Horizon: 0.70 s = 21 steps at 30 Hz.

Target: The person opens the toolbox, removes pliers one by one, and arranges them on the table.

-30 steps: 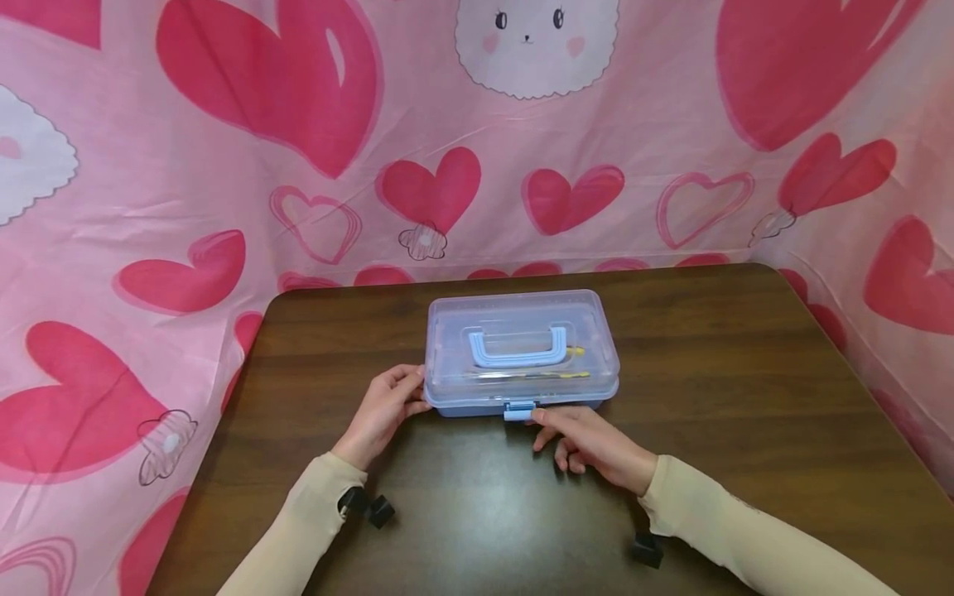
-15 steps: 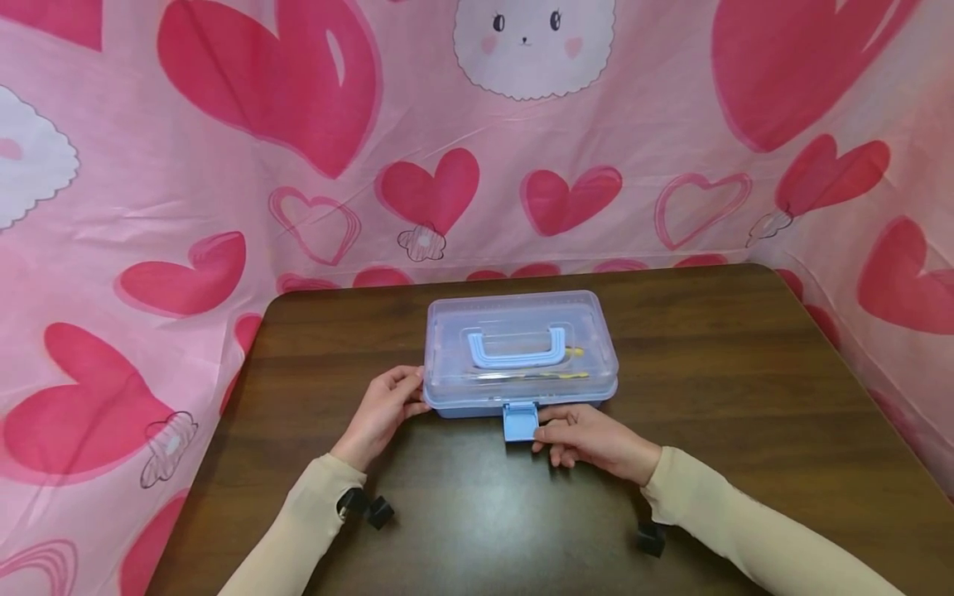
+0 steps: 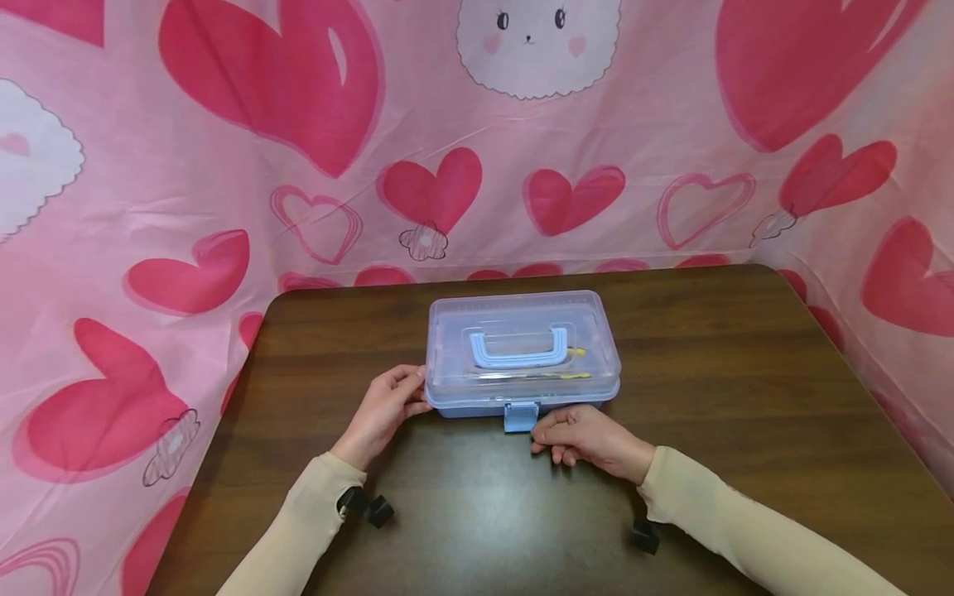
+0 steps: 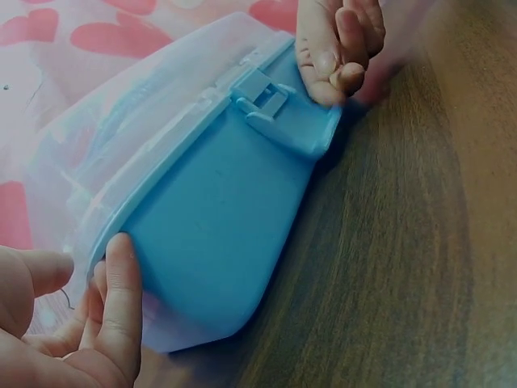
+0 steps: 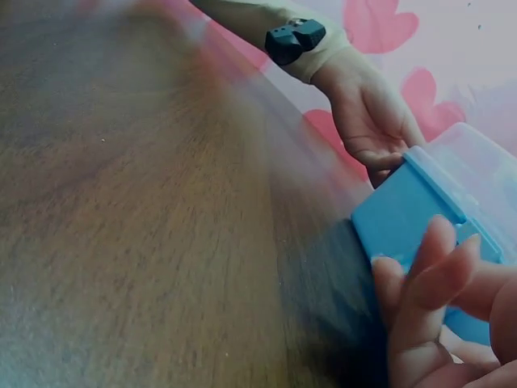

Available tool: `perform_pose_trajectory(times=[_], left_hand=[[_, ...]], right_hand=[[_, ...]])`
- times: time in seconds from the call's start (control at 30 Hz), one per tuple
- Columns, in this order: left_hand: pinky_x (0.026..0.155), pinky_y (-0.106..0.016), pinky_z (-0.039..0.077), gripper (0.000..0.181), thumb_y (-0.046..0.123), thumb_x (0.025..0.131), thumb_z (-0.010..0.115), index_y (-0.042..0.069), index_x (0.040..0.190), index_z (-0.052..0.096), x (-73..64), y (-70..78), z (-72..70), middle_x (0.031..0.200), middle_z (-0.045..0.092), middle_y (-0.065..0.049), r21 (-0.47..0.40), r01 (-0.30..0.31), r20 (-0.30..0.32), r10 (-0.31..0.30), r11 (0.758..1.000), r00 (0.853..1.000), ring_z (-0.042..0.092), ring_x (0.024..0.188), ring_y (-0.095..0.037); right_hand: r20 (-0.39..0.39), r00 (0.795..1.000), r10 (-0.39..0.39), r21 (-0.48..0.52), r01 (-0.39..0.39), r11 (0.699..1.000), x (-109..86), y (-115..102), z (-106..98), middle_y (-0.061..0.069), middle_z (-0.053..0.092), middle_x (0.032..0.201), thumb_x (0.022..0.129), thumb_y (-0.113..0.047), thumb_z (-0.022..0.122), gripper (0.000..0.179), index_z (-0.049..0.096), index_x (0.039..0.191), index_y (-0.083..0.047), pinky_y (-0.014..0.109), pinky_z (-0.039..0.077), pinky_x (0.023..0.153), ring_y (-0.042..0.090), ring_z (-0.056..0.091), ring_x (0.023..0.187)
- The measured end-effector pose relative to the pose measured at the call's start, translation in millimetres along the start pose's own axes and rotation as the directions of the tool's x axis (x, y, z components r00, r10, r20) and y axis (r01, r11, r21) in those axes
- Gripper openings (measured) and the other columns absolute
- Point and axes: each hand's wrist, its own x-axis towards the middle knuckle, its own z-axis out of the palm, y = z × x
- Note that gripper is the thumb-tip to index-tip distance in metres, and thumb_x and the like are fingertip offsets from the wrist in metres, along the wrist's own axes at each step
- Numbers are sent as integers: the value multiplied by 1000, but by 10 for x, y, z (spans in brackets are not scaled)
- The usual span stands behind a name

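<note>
Nearest are two cream sleeves (image 3: 704, 505), each with a small black camera (image 3: 645, 536), over the dark tabletop (image 3: 477, 513); past them the right hand (image 3: 592, 440) has its fingers bent in at the right edge of the latch (image 3: 521, 418), though whether they pinch it or only touch it I cannot tell; the latch tilts out from the front of the box (image 3: 522, 346), so it looks unfastened; it is probably stiff, thin plastic that pivots only on its hinge, best taken by the free edge and not twisted sideways.

The left hand (image 3: 380, 410) is at the box's left front corner, one finger fairly straight against the front, the thumb apart from it; that seems a fair place to steady the box, which sits flat toward the back of the tabletop; it looks light and rigid, smooth enough to slide if the latch is tugged; the clear lid (image 3: 514, 308) may crack sooner than the blue base (image 4: 218, 218).

On top, the handle (image 3: 519, 362) would suit lifting only with the latch fastened; yellow pieces (image 3: 570, 376) show through the lid, too unclear to name, and might shift if the box tips; farthest back hangs pink cloth (image 3: 425, 116) with red hearts.
</note>
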Motion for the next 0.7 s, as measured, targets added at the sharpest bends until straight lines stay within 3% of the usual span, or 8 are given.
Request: perform_pose_trajectory(times=[0.17, 0.4, 0.57, 0.7], left_hand=[[84, -27, 62, 39, 25, 107, 60, -5, 130, 58, -2, 3, -5, 101, 69, -6, -3, -4, 0, 4, 1000, 1000, 65, 88, -19], [86, -29, 62, 36, 21, 108, 58, -5, 132, 55, -16, 0, -14, 103, 71, -6, 15, -36, 14, 36, 999, 999, 66, 90, -19], [85, -32, 63, 36, 15, 106, 60, -5, 136, 55, -48, -20, -16, 113, 71, -11, 57, -104, 17, 103, 993, 995, 68, 91, -19], [87, -34, 63, 42, 15, 104, 66, -2, 140, 56, -112, -41, -51, 129, 65, -19, 99, -183, 40, 180, 978, 983, 71, 98, -20]], right_hand=[[58, 998, 16, 1, -16, 1000, -9, 16, -27, 15, 74, 120, 104, -17, 64, 47, 56, 138, 13, 20, 56, 67, 10, 69, 83], [83, 996, 18, -26, -16, 1000, -65, 8, -106, 19, 68, 134, 106, -23, 62, 49, 54, 143, 9, 24, 60, 77, 18, 72, 98], [122, 993, -1, -87, 12, 996, -155, -7, -259, 20, 64, 139, 106, -22, 61, 50, 51, 146, 8, 29, 61, 85, 21, 70, 106], [139, 990, -9, -153, 30, 988, -263, -43, -440, 23, 64, 137, 106, -20, 60, 49, 52, 144, 10, 32, 61, 89, 24, 70, 109]])
